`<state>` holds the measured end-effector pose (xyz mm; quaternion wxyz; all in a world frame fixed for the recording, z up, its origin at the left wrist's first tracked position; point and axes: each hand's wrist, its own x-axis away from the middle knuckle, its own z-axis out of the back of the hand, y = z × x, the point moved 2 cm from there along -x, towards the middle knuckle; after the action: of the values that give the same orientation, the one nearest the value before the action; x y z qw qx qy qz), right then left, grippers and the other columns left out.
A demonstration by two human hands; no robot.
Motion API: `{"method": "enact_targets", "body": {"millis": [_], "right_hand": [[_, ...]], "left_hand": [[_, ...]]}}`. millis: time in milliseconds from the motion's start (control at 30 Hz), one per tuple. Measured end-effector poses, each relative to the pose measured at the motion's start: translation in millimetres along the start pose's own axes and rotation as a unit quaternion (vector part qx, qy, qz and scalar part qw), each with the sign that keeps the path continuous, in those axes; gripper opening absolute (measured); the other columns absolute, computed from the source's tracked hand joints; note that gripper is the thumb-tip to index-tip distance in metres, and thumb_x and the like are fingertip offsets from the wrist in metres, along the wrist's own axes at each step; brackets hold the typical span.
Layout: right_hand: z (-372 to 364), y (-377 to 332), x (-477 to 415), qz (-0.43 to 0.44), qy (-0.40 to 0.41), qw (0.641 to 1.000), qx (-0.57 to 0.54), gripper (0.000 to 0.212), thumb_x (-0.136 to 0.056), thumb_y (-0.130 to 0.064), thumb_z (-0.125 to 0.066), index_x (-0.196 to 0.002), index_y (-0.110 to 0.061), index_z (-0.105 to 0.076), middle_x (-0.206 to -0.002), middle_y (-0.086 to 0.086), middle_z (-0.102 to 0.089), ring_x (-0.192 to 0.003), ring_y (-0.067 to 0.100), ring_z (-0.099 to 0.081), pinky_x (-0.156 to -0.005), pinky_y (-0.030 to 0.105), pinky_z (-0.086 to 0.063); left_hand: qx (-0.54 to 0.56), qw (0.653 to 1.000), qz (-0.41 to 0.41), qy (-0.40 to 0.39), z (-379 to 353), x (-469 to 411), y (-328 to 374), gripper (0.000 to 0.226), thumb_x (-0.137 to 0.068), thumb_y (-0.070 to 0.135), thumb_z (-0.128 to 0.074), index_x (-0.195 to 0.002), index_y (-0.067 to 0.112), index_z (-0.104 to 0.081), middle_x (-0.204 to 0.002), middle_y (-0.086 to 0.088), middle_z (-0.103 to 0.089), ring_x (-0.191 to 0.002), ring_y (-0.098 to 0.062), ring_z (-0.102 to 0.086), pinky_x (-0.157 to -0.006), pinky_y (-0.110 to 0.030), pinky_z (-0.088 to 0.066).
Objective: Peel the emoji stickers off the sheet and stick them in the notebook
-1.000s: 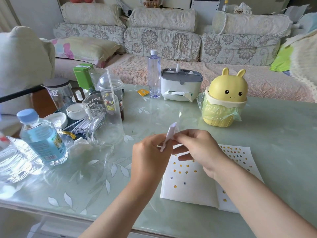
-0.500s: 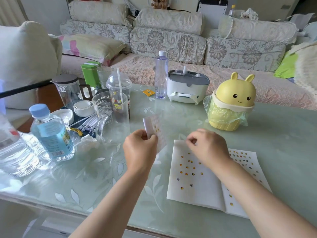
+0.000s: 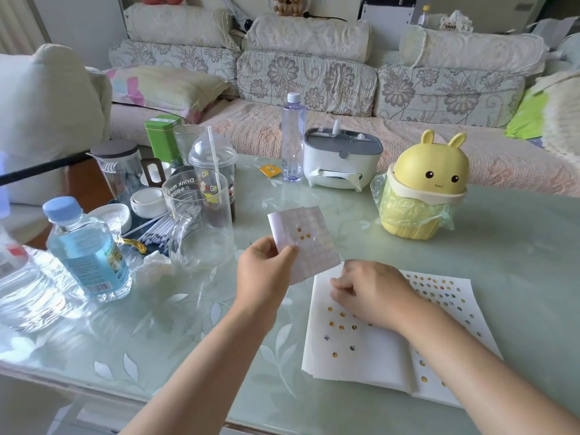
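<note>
My left hand (image 3: 265, 271) pinches the lower left part of a shiny sticker sheet (image 3: 309, 237) and holds it up above the table; a few yellow emoji stickers show on it. An open white notebook (image 3: 373, 350) lies flat to the right, both pages dotted with several small emoji stickers. My right hand (image 3: 368, 291) is down on the upper part of the left page with its fingers curled, fingertips pressed to the paper. Whether a sticker sits under those fingertips is hidden.
A glass mug (image 3: 196, 221), a lidded drink cup (image 3: 215, 180), two water bottles (image 3: 88, 249) and small dishes crowd the table's left. A slim bottle (image 3: 292, 139), a white tissue box (image 3: 340, 160) and a yellow bunny bin (image 3: 420, 191) stand behind. A sofa runs along the back.
My hands have parted. The left hand has turned the sticker sheet face up and holds it alone; the right hand has dropped from the sheet onto the notebook's left page.
</note>
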<state>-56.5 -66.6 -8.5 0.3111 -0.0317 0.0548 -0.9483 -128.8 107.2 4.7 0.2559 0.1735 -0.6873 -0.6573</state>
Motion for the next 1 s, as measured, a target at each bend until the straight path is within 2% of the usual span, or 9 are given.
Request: {"method": "enact_targets", "body": {"millis": [67, 133, 233, 300, 400, 533, 633, 700, 1000], "right_hand": [[5, 2, 6, -0.013, 0.034, 0.998, -0.053, 0.026, -0.095, -0.045, -0.055, -0.088, -0.027, -0.073, -0.092, -0.011, -0.061, -0.086, 0.011, -0.059, -0.074, 0.027, -0.045], [15, 3, 11, -0.034, 0.128, 0.980, -0.147, 0.016, -0.089, -0.038, -0.063, -0.079, -0.030, -0.073, -0.079, -0.014, -0.065, -0.071, 0.006, -0.057, -0.068, 0.025, -0.046], [32, -2, 17, 0.010, 0.297, 0.928, -0.226, 0.012, -0.083, -0.027, -0.069, -0.071, -0.028, -0.070, -0.069, -0.015, -0.063, -0.058, 0.009, -0.053, -0.058, 0.024, -0.045], [41, -8, 19, 0.055, 0.346, 0.909, -0.228, 0.010, -0.084, -0.031, -0.065, -0.082, -0.030, -0.075, -0.075, -0.016, -0.062, -0.055, 0.007, -0.051, -0.057, 0.022, -0.044], [40, -9, 19, 0.091, 0.357, 0.910, -0.191, 0.020, -0.090, -0.036, -0.062, -0.100, -0.031, -0.079, -0.085, -0.016, -0.064, -0.056, -0.004, -0.043, -0.055, 0.019, -0.040], [34, 0, 20, 0.099, 0.363, 0.917, -0.133, 0.012, -0.087, -0.033, -0.070, -0.093, -0.031, -0.080, -0.083, -0.014, -0.065, -0.062, 0.000, -0.037, -0.051, 0.021, -0.037], [33, 4, 22, 0.094, 0.356, 0.921, -0.129, 0.010, -0.085, -0.032, -0.071, -0.090, -0.030, -0.080, -0.082, -0.013, -0.066, -0.060, 0.004, -0.046, -0.050, 0.021, -0.040], [33, 5, 24, 0.090, 0.346, 0.923, -0.141, 0.010, -0.085, -0.034, -0.071, -0.088, -0.030, -0.079, -0.081, -0.013, -0.066, -0.058, 0.002, -0.043, -0.050, 0.022, -0.041], [38, 13, 31, 0.100, 0.298, 0.939, -0.141, 0.022, -0.086, -0.042, -0.056, -0.083, -0.032, -0.076, -0.078, -0.015, -0.064, -0.056, 0.004, -0.040, -0.050, 0.023, -0.041]], "left_hand": [[0.016, 1.000, 0.008, -0.002, -1, 1, 0, 0.010, -0.091, 0.014, -0.064, -0.091, 0.012, -0.074, -0.086, -0.009, -0.075, -0.072, -0.016, -0.060, -0.065, -0.028, -0.045], [0.029, 0.999, 0.016, -0.005, -2, 3, 1, 0.014, -0.093, 0.010, -0.061, -0.093, 0.013, -0.074, -0.090, -0.007, -0.077, -0.071, -0.012, -0.064, -0.064, -0.023, -0.047], [0.023, 0.999, 0.018, -0.021, -6, 8, 3, 0.017, -0.092, 0.006, -0.059, -0.091, 0.012, -0.075, -0.080, -0.001, -0.076, -0.060, -0.006, -0.060, -0.053, -0.014, -0.044], [0.021, 0.999, 0.011, -0.044, -12, 14, 5, 0.018, -0.091, 0.006, -0.060, -0.089, 0.014, -0.076, -0.079, 0.000, -0.076, -0.064, -0.008, -0.063, -0.055, -0.015, -0.047], [0.024, 0.996, 0.004, -0.086, -20, 22, 6, 0.018, -0.093, 0.005, -0.061, -0.090, 0.014, -0.076, -0.080, 0.000, -0.076, -0.069, -0.009, -0.067, -0.062, -0.015, -0.051], [0.030, 0.992, 0.006, -0.122, -30, 28, 4, 0.014, -0.092, 0.011, -0.066, -0.091, 0.016, -0.078, -0.092, -0.011, -0.078, -0.082, -0.019, -0.070, -0.081, -0.034, -0.054], [0.032, 0.992, -0.003, -0.125, -33, 33, 5, 0.005, -0.085, 0.017, -0.079, -0.090, 0.017, -0.079, -0.089, -0.010, -0.078, -0.080, -0.018, -0.073, -0.071, -0.024, -0.057], [0.018, 0.993, -0.017, -0.112, -34, 34, 6, 0.006, -0.080, 0.017, -0.083, -0.085, 0.018, -0.079, -0.084, -0.008, -0.078, -0.074, -0.015, -0.072, -0.063, -0.018, -0.054], [0.017, 0.990, -0.026, -0.138, -38, 36, 8, 0.014, -0.078, 0.008, -0.083, -0.091, 0.014, -0.079, -0.084, -0.005, -0.079, -0.075, -0.013, -0.075, -0.063, -0.017, -0.055]]}}
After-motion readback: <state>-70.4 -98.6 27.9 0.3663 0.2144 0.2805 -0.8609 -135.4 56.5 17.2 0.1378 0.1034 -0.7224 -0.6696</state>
